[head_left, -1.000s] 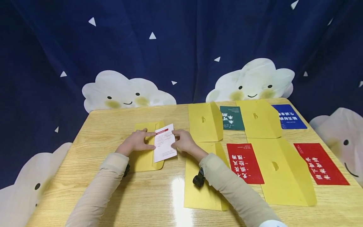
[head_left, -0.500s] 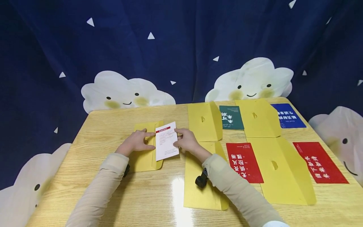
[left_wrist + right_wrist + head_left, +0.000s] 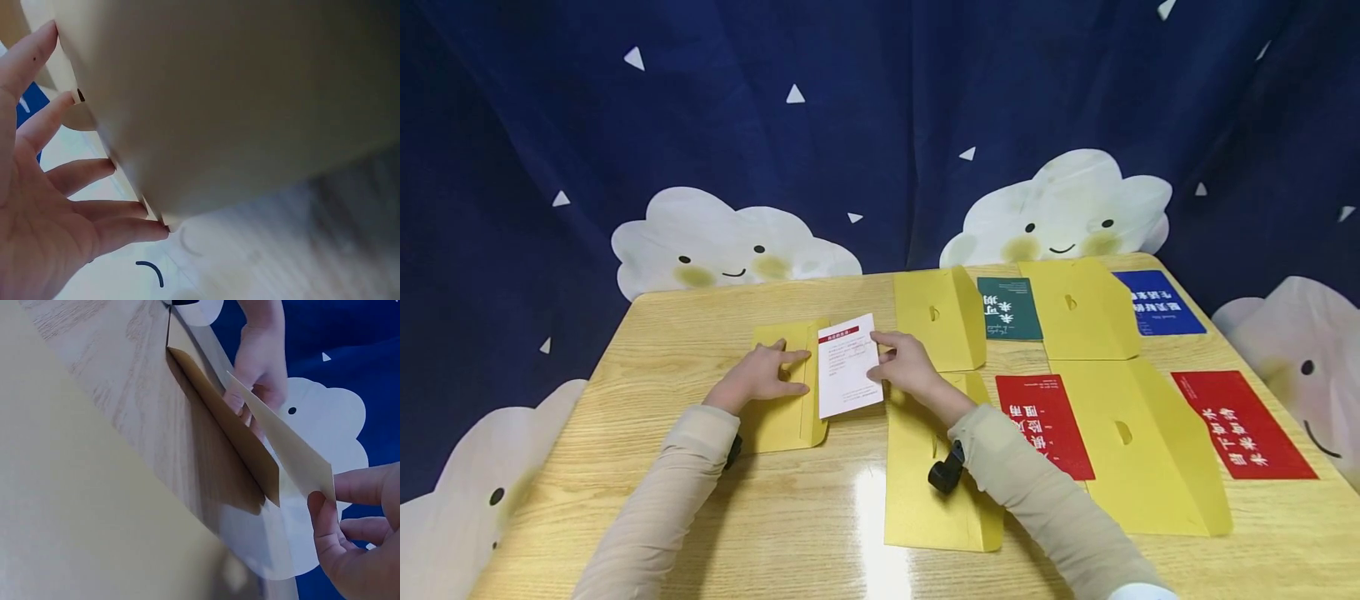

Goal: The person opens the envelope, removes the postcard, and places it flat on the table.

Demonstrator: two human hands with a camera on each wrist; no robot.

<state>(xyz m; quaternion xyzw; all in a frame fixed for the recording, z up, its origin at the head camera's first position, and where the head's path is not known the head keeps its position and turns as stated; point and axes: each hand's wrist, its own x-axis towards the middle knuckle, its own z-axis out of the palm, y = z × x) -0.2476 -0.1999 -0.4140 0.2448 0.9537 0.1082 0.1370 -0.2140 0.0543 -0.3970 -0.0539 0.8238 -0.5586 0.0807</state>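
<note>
A small yellow envelope [image 3: 772, 427] lies on the left part of the table, its flap to the right. My left hand [image 3: 762, 372] rests on it with spread, fairly straight fingers; in the left wrist view those fingers [image 3: 81, 228] touch the envelope's edge [image 3: 219, 112]. Just right of the flap is a white printed card [image 3: 848, 371] with a red heading. My right hand [image 3: 906, 367] pinches this card by its right edge. In the right wrist view the card [image 3: 294, 450] is raised and tilted, apart from the envelope flap [image 3: 231, 428].
Several more yellow envelopes [image 3: 928, 500] lie to the right. Beside them are a green card [image 3: 1018, 308], a blue card [image 3: 1168, 304] and two red cards [image 3: 1243, 425]. A dark blue curtain [image 3: 880, 125] with clouds hangs behind the wooden table [image 3: 700, 317].
The right hand has moved the white card rightward and slightly away from me, off the envelope's flap. The left hand has stayed on the envelope.
</note>
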